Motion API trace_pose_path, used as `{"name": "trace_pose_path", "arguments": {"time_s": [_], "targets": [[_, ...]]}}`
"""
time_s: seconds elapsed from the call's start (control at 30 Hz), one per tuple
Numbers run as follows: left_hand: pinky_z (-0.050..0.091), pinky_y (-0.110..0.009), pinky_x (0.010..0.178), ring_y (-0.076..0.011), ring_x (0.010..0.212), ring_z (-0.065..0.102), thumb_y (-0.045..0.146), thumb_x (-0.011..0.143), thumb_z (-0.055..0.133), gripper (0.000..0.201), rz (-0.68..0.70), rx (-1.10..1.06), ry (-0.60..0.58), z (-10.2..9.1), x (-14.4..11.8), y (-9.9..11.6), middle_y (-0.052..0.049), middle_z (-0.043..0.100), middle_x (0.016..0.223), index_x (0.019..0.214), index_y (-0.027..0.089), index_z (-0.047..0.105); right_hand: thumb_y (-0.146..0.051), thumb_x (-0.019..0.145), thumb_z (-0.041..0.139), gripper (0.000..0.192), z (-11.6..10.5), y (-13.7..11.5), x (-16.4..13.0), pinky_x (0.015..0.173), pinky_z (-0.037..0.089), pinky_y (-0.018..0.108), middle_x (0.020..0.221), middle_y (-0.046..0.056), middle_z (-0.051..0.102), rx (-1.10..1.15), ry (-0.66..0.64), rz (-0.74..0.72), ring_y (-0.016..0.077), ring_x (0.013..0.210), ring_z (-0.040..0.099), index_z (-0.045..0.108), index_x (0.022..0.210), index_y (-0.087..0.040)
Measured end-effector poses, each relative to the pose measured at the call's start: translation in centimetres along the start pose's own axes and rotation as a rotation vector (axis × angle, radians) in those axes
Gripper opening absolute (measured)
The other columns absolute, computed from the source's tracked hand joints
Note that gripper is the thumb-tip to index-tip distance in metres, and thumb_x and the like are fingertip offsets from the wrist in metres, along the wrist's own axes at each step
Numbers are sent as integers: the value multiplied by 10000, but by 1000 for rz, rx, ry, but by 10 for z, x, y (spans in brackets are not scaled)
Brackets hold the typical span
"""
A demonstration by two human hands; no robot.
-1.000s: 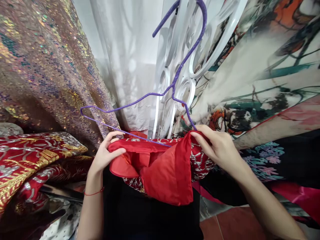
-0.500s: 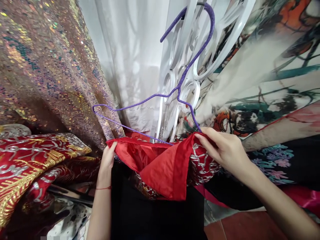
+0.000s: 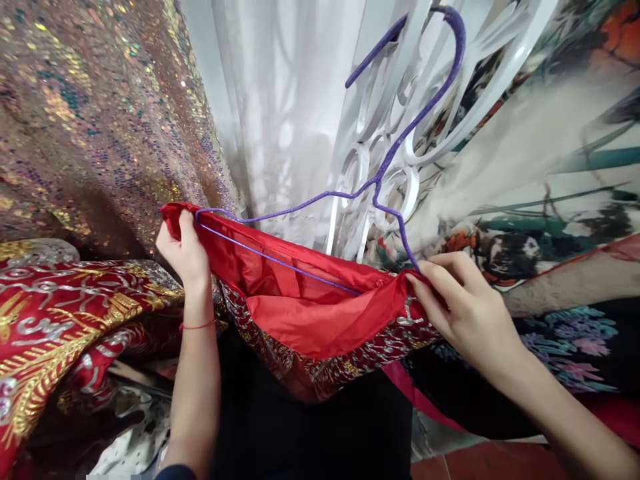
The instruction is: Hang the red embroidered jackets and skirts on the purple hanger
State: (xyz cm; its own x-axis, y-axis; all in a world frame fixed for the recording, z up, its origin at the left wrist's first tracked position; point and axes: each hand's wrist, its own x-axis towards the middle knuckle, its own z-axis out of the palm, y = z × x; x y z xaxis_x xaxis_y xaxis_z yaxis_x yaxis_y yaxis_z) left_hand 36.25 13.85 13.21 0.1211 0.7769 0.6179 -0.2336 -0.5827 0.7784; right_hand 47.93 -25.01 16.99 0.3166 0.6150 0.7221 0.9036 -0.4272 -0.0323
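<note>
A red embroidered garment (image 3: 320,327) with a smooth red lining is stretched between my two hands, its opening facing up. My left hand (image 3: 184,250) grips the garment's edge at the left, just beyond the left end of a purple clothes hanger (image 3: 305,201). My right hand (image 3: 463,303) pinches the opposite edge together with the hanger's right end, which the cloth and fingers hide. The hanger's lower bar runs inside the opening. Its hook points up, in front of white scrollwork.
A sequined cloth (image 3: 100,120) hangs at the left, above a red and gold embroidered garment (image 3: 75,313). White openwork metal or plastic scrollwork (image 3: 417,137) stands behind the hanger. Patterned cloth (image 3: 555,167) hangs at the right, over a black floral fabric (image 3: 565,347).
My left hand has moved left and up, pulling the garment's edge past the hanger's left end. The opening is now spread wide around the lower bar. My right hand keeps its hold.
</note>
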Motion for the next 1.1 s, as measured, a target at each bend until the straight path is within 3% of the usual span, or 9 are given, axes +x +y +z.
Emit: {"name": "trace_pose_path", "arguments": {"time_s": [0.1, 0.27, 0.47, 0.6, 0.73, 0.87, 0.97, 1.03, 1.1], "targets": [[334, -255, 597, -100, 607, 471, 381, 948, 594, 332, 238, 220, 156, -1, -16, 33, 30, 471, 608, 688, 207, 483, -254, 980, 541, 125, -1, -1, -4, 552, 472, 262, 929, 67, 615, -20, 5, -5, 154, 666, 585, 651, 1034, -231], [192, -272, 546, -70, 490, 231, 259, 928, 590, 385, 296, 503, 211, -5, -39, 71, 65, 293, 531, 616, 194, 375, -189, 968, 547, 186, 2, -4, -10, 656, 515, 290, 861, 55, 636, -5, 61, -80, 186, 709, 623, 633, 1126, -238], [163, -272, 548, -66, 505, 195, 335, 945, 602, 471, 365, 451, 190, -10, -42, 85, 62, 241, 529, 573, 172, 364, -194, 952, 580, 165, 2, -6, -12, 646, 492, 322, 788, 43, 650, 75, 66, -32, 201, 682, 610, 666, 1080, -253], [185, -269, 554, -68, 528, 190, 289, 928, 642, 444, 458, 391, 57, 3, -54, 99, 57, 234, 556, 576, 164, 403, -136, 937, 581, 220, 0, -7, -12, 597, 460, 330, 740, 44, 635, -36, 74, -88, 206, 640, 586, 652, 1120, -234], [254, -247, 553, -65, 522, 285, 313, 933, 620, 402, 339, 192, 109, 8, -62, 109, 51, 303, 550, 584, 168, 483, -102, 922, 594, 350, -1, -4, -10, 579, 476, 331, 746, 48, 654, -115, 85, -146, 220, 637, 606, 598, 1247, -232], [204, -235, 531, -53, 524, 237, 362, 911, 615, 502, 205, 137, 241, -8, -44, 98, 53, 226, 549, 527, 165, 361, -74, 918, 581, 479, -5, 3, -12, 610, 506, 313, 838, 54, 725, -80, 119, -140, 211, 661, 662, 568, 1358, -264], [292, -204, 561, -51, 561, 338, 370, 894, 644, 361, 170, 248, 143, -26, -27, 93, 57, 366, 588, 627, 147, 547, -112, 936, 549, 308, -7, 14, -16, 616, 506, 299, 825, 68, 732, -149, 290, 33, 206, 671, 689, 696, 1170, -249], [426, -203, 668, -77, 690, 542, 366, 834, 728, 213, 168, 308, -31, -35, -22, 99, 33, 617, 775, 907, 167, 712, -174, 945, 547, 202, -5, 24, -16, 581, 484, 312, 756, 80, 710, -179, 401, 148, 217, 647, 679, 731, 1002, -234], [493, -230, 767, -124, 841, 651, 381, 773, 796, 340, 153, 331, -242, -40, -23, 108, 2, 725, 980, 1066, 216, 746, -239, 947, 555, 164, -1, 33, -13, 569, 476, 341, 712, 85, 688, -65, 469, 176, 229, 621, 660, 718, 923, -243]]}}
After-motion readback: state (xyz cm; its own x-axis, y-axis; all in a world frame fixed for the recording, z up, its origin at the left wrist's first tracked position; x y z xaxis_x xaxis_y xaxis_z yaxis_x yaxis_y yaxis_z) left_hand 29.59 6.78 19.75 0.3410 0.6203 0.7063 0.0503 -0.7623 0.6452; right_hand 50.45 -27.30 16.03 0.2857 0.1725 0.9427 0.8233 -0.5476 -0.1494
